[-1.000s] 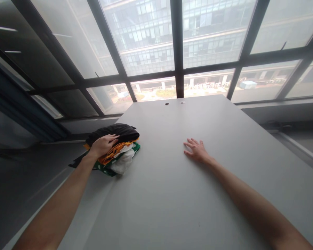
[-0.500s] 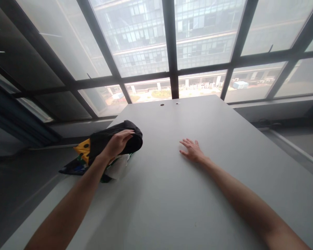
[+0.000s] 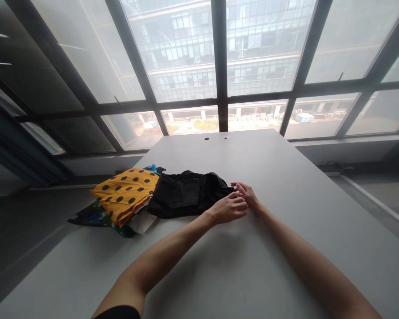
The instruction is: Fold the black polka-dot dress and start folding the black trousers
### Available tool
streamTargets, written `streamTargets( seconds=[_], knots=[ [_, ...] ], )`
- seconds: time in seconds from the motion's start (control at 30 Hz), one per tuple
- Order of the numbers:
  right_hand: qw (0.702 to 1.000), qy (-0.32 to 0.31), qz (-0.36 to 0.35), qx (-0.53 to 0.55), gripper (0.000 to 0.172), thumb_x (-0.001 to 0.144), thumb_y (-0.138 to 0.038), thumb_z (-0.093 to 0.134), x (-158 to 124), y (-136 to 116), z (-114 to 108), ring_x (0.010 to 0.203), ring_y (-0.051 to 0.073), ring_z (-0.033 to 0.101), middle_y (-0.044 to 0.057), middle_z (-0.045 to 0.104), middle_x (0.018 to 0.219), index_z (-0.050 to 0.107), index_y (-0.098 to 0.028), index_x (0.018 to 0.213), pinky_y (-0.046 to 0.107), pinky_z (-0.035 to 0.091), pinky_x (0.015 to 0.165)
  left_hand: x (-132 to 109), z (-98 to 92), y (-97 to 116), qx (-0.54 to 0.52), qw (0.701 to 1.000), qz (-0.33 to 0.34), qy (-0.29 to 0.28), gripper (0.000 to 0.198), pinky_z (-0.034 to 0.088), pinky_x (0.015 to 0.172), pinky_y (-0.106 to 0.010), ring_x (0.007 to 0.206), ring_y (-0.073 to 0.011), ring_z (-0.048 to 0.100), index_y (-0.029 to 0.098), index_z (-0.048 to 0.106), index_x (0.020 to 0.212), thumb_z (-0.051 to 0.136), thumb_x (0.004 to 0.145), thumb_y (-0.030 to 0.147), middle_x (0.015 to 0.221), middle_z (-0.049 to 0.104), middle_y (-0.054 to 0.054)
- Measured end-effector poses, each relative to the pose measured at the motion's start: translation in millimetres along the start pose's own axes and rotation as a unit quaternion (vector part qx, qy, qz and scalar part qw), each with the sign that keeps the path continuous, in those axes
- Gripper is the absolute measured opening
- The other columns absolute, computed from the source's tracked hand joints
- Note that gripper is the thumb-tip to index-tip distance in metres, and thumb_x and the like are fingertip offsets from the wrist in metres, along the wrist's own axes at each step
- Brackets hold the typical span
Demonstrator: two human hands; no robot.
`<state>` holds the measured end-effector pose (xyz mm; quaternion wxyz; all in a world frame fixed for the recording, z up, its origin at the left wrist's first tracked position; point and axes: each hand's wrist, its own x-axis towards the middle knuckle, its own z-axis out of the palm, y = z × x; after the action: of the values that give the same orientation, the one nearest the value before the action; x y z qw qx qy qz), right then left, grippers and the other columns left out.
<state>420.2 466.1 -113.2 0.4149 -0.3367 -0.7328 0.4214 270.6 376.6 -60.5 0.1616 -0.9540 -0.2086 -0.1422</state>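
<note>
A black cloth [image 3: 182, 192] stretches across the left-middle of the white table, its right end at my hands. My left hand [image 3: 228, 207] has its fingers curled over that end and is closed on it. Right beside it, my right hand [image 3: 248, 196] reaches the same end from the right; its fingertips are partly hidden behind my left hand, and its grip is unclear. Left of the black cloth lies a yellow cloth with black dots [image 3: 128, 190], on top of other bunched fabrics, among them a dark green piece and a whitish piece [image 3: 143, 221].
The white table [image 3: 252, 266] extends toward large framed windows. Two small holes [image 3: 206, 138] are near its far edge. A dark blue curtain [image 3: 20, 146] hangs at the left, and a pale rail runs along the floor at the right.
My left hand has moved right, drawing the black cloth out across the table and uncovering the yellow dotted cloth. My right hand, flat on the table before, is now beside my left hand.
</note>
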Motion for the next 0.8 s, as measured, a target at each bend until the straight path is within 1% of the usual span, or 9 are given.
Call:
streamTargets(
  seconds=[0.07, 0.17, 0.27, 0.33, 0.4, 0.47, 0.57, 0.67, 0.8],
  knots=[
    [1.0, -0.004, 0.001, 0.006, 0.068, 0.097, -0.072, 0.039, -1, -3, -2, 0.114, 0.03, 0.07, 0.013, 0.075, 0.123, 0.074, -0.018, 0.121, 0.043, 0.056, 0.098, 2, 4.9, 11, -0.034, 0.999, -0.004, 0.037, 0.026, 0.044, 0.11, -0.041, 0.104, -0.0206, 0.065, 0.025, 0.072, 0.09, 0.053, 0.1, 0.01, 0.102, 0.073, -0.006],
    [1.0, -0.014, -0.01, -0.005, 0.072, 0.095, -0.075, 0.043, -3, -4, -1, 0.13, 0.03, 0.062, 0.012, 0.068, 0.138, 0.068, -0.02, 0.134, 0.044, 0.047, 0.111, -10, 6.6, 21, -0.072, 0.992, -0.074, 0.071, 0.022, 0.049, 0.101, -0.041, 0.098, -0.02, 0.066, 0.026, 0.071, 0.097, 0.052, 0.099, 0.014, 0.104, 0.074, -0.005],
    [0.999, -0.015, -0.017, -0.034, 0.073, 0.092, -0.071, 0.053, -2, -1, 2, 0.133, 0.03, 0.059, 0.012, 0.064, 0.145, 0.058, -0.02, 0.145, 0.044, 0.045, 0.114, -31, 4.1, 20, -0.065, 0.963, -0.23, 0.128, 0.022, 0.049, 0.1, -0.042, 0.105, -0.0225, 0.065, 0.025, 0.07, 0.106, 0.05, 0.1, 0.018, 0.109, 0.072, -0.007],
    [0.999, 0.013, -0.004, -0.039, 0.073, 0.088, -0.065, 0.062, 0, 2, 5, 0.125, 0.03, 0.063, 0.014, 0.068, 0.138, 0.058, -0.017, 0.143, 0.043, 0.048, 0.109, -44, 4.0, 15, -0.051, 0.919, -0.361, 0.151, 0.022, 0.047, 0.105, -0.044, 0.117, -0.0249, 0.061, 0.024, 0.069, 0.112, 0.051, 0.1, 0.02, 0.119, 0.069, -0.009],
    [0.998, 0.046, 0.013, -0.028, 0.065, 0.084, -0.057, 0.067, 4, 5, 6, 0.112, 0.029, 0.068, 0.015, 0.073, 0.125, 0.063, -0.014, 0.132, 0.043, 0.052, 0.101, -55, 7.1, 8, -0.046, 0.875, -0.464, 0.127, 0.024, 0.043, 0.113, -0.047, 0.131, -0.0292, 0.055, 0.022, 0.067, 0.121, 0.058, 0.099, 0.027, 0.132, 0.064, -0.013],
    [0.998, 0.063, 0.023, -0.015, 0.055, 0.081, -0.05, 0.068, 6, 6, 6, 0.103, 0.027, 0.069, 0.013, 0.075, 0.116, 0.067, -0.014, 0.121, 0.042, 0.054, 0.097, -63, 12.1, 3, -0.056, 0.852, -0.516, 0.064, 0.039, 0.035, 0.119, -0.055, 0.14, -0.0353, 0.048, 0.02, 0.065, 0.131, 0.066, 0.096, 0.037, 0.142, 0.06, -0.016],
    [0.996, 0.083, 0.037, -0.003, 0.047, 0.078, -0.048, 0.068, 8, 6, 2, 0.097, 0.027, 0.069, 0.011, 0.076, 0.107, 0.069, -0.015, 0.111, 0.041, 0.054, 0.093, -67, 16.9, -1, -0.097, 0.844, -0.527, -0.02, 0.054, 0.023, 0.123, -0.065, 0.148, -0.04, 0.04, 0.022, 0.062, 0.14, 0.066, 0.096, 0.051, 0.15, 0.057, -0.016],
    [0.992, 0.113, 0.063, 0.004, 0.043, 0.076, -0.051, 0.068, 8, 4, 0, 0.089, 0.026, 0.068, 0.01, 0.076, 0.097, 0.07, -0.016, 0.099, 0.039, 0.055, 0.086, -70, 12.2, -3, -0.146, 0.85, -0.5, -0.076, 0.073, 0.017, 0.124, -0.069, 0.154, -0.0423, 0.03, 0.025, 0.055, 0.15, 0.07, 0.09, 0.062, 0.16, 0.048, -0.015],
    [0.98, 0.168, 0.11, 0.017, 0.037, 0.076, -0.054, 0.064, 10, 4, -3, 0.079, 0.024, 0.065, 0.006, 0.074, 0.083, 0.07, -0.018, 0.083, 0.033, 0.053, 0.073, -80, -5.7, -14, -0.178, 0.859, -0.46, -0.137, 0.087, 0.016, 0.123, -0.07, 0.156, -0.0423, 0.026, 0.033, 0.043, 0.159, 0.078, 0.083, 0.058, 0.167, 0.04, -0.011]
  ],
)
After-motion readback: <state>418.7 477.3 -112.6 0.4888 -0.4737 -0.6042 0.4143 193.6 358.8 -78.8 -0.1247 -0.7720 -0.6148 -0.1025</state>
